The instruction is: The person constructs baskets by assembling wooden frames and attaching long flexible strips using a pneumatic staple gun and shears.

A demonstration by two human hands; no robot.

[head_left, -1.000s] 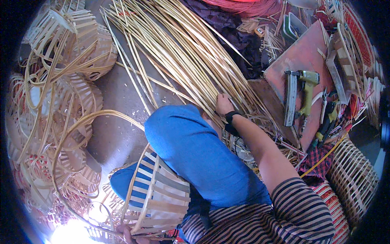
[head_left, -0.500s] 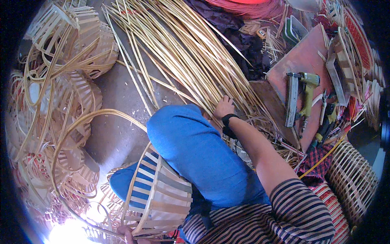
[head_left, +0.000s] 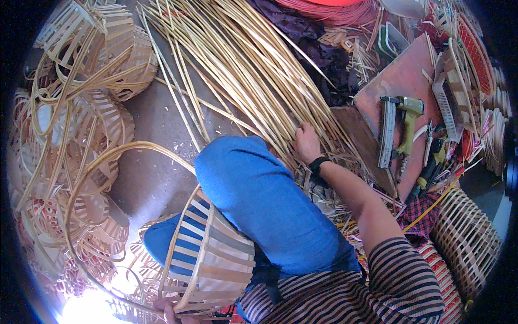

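A woven basket (head_left: pixel 224 264) of pale flat slats lies tilted on its side against my blue-clad leg, with a tall bent cane handle (head_left: pixel 81 183) arching out to the left. At the lower edge my left hand (head_left: pixel 168 312) is closed on the basket's rim by the foot of the handle; part of that hand is cut off. My right hand (head_left: pixel 307 144), with a black band at the wrist, is over the near end of a big bundle of thin cane rods (head_left: pixel 243 70). Its fingers are curled together at the rods, and their tips are partly hidden.
Several unfinished slat baskets (head_left: pixel 116 54) with looped handles pile up along the left. To the right, a green staple gun (head_left: pixel 407 121) and pliers (head_left: pixel 429 143) rest on a reddish board (head_left: pixel 372 92). A lattice basket (head_left: pixel 467 237) stands at the lower right.
My right hand has shifted slightly to the right along the rods, and its fingers have drawn together. My left hand and the basket stay nearly in place.
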